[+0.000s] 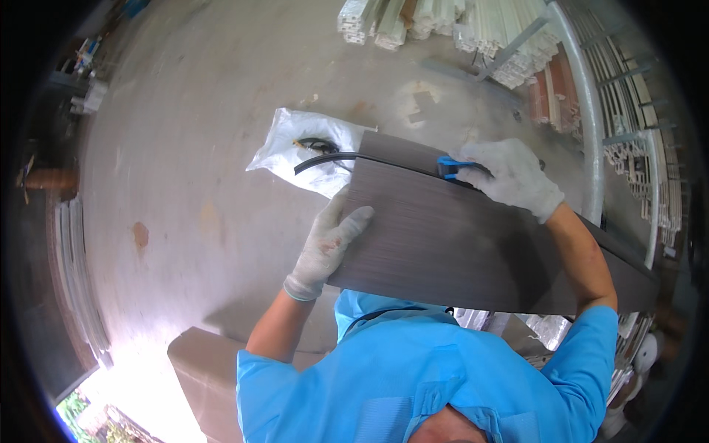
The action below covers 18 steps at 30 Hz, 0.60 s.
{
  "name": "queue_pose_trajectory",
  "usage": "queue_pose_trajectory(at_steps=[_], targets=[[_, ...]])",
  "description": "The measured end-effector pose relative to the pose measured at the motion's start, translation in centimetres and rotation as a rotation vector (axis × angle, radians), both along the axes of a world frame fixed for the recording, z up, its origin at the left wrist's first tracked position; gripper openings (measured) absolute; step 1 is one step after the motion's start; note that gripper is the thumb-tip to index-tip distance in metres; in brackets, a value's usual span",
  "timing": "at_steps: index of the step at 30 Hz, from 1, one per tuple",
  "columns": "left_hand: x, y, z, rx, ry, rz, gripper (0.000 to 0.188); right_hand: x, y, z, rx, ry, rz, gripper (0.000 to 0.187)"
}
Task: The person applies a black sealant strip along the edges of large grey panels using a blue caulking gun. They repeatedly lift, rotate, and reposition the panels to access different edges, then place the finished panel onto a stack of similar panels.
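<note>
My left hand (pixel 326 244) lies open, flat on the dark wood panel (pixel 450 236); my right hand (pixel 511 176), at 1 o'clock, has fingers closed around a blue tool (pixel 447 168) on its edge.

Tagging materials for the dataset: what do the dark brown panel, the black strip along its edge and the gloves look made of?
Dark brown panel: probably laminated board, matte, fine wood-grain lines. Black strip: looks like flexible rubber or plastic, since its loose end curves freely. Pale gloves on the left hand and right hand: knitted fabric, possibly coated. The right hand grips a small blue tool, likely plastic.
</note>
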<state>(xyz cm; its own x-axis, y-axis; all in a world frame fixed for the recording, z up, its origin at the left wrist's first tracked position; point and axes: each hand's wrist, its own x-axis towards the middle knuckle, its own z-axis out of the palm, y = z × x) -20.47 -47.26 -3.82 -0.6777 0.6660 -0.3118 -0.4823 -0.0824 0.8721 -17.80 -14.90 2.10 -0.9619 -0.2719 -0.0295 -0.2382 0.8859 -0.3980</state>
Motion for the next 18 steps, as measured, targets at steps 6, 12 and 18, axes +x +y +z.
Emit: queue_pose_trajectory(at_steps=[6,12,18], targets=[[-0.3,0.1,0.2,-0.039,0.047,0.008,0.066,-6.2,-5.3,-2.7,-0.149,0.099,0.13,0.026],[-0.2,-0.1,0.1,-0.018,-0.015,-0.026,0.066,-6.6,-6.7,-2.1,-0.17,0.141,0.143,0.024],[-0.1,0.2,-0.1,-0.01,0.027,0.032,0.066,-6.7,-6.2,-1.5,-0.21,0.028,0.13,0.024]])
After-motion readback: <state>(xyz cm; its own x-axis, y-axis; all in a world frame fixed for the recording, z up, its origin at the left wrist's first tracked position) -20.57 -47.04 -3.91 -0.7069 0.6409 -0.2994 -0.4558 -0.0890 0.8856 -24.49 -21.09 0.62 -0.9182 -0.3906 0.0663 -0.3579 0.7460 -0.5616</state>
